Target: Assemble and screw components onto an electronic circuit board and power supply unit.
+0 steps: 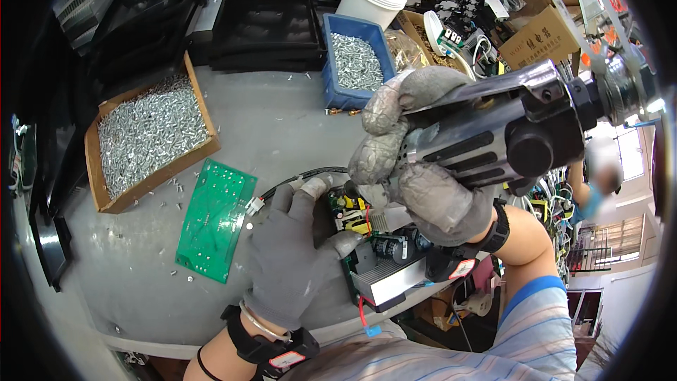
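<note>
The right hand (437, 162), in a stained grey glove, is clenched around a heavy black-and-silver cylindrical power tool (497, 130), held toward 1 o'clock of the rectangular circuit assembly (384, 247) with its silver finned metal side, which lies at the near edge of the table (261, 120). The grey-gloved left hand (285, 254) sits at the assembly's 9 o'clock side, fingers bent and thumb at its rim; whether it truly grips or merely rests, I cannot tell. The tool's working end is hidden behind the glove, so the likeliest trouble is a slip: a tip landing off its mark could scar components or strike the left fingers close by. A light hold could let the assembly twist under torque. The thin red wire with a blue end (372, 331), hanging at 6 o'clock, could snag on clothing and drag it. Toward 9 o'clock, small silver screws strewn around the flat green circuit board (215, 222) might scratch it or, if swept into the assembly, cause a short.
</note>
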A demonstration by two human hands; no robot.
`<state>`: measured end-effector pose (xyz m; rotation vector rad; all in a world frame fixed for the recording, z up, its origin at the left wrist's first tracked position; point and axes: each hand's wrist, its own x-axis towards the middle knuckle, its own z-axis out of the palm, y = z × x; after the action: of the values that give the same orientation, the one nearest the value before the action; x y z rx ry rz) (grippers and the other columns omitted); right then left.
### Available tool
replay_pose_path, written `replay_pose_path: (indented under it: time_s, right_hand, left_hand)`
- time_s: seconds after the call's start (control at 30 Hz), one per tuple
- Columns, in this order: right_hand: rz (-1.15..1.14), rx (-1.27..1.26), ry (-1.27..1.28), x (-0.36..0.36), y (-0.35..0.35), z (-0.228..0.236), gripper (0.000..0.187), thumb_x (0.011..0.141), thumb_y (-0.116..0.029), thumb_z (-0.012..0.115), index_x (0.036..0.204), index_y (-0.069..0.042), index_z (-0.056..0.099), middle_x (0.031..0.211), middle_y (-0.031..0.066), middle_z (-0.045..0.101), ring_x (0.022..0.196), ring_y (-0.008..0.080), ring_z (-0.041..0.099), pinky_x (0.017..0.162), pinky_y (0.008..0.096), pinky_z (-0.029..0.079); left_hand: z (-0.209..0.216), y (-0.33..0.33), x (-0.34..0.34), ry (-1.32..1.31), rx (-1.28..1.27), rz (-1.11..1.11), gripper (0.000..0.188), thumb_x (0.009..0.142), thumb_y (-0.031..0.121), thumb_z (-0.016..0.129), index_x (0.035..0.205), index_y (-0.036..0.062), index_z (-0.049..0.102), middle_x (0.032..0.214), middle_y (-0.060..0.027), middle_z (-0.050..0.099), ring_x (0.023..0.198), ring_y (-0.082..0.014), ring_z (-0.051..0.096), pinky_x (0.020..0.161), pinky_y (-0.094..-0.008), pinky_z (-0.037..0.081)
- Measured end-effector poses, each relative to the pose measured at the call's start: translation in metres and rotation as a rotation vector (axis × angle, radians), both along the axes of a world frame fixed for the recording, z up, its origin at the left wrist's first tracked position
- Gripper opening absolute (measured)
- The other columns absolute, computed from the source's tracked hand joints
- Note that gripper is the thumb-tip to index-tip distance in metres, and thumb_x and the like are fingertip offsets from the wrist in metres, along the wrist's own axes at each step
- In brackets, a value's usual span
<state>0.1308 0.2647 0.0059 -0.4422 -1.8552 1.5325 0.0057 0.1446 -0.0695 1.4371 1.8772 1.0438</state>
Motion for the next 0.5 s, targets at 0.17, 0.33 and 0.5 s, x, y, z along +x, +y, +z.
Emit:
replay_pose_path:
  time_s: [0.17,0.33,0.5]
  right_hand:
    - [0.010,-0.021,0.028,-0.008,-0.009,-0.002,0.056,0.080,-0.006,0.068,0.129,-0.012,0.042,0.111,0.0115,0.050,0.088,0.0209,0.063,0.071,0.0317,0.057]
    - [0.006,-0.025,0.040,-0.014,-0.015,-0.002,0.057,0.080,-0.005,0.068,0.130,-0.012,0.041,0.112,0.0117,0.050,0.088,0.0213,0.063,0.072,0.0325,0.057]
    - [-0.008,0.029,0.004,-0.012,-0.014,-0.004,0.056,0.081,-0.005,0.066,0.130,-0.012,0.040,0.114,0.0116,0.050,0.091,0.0219,0.063,0.076,0.0344,0.056]
  left_hand:
    - [-0.005,-0.001,0.000,-0.017,0.032,0.013,0.064,0.066,0.029,0.078,0.121,0.0075,0.055,0.108,-0.0120,0.057,0.093,-0.0310,0.062,0.075,-0.0399,0.052]
    - [-0.010,-0.001,0.000,-0.009,0.117,0.008,0.063,0.068,0.032,0.078,0.120,0.0055,0.055,0.108,-0.0116,0.057,0.087,-0.0298,0.064,0.072,-0.0395,0.052]
    - [-0.011,0.000,0.001,0.046,0.075,0.001,0.062,0.068,0.034,0.077,0.119,0.0057,0.055,0.106,-0.0107,0.057,0.083,-0.0296,0.063,0.070,-0.0398,0.051]
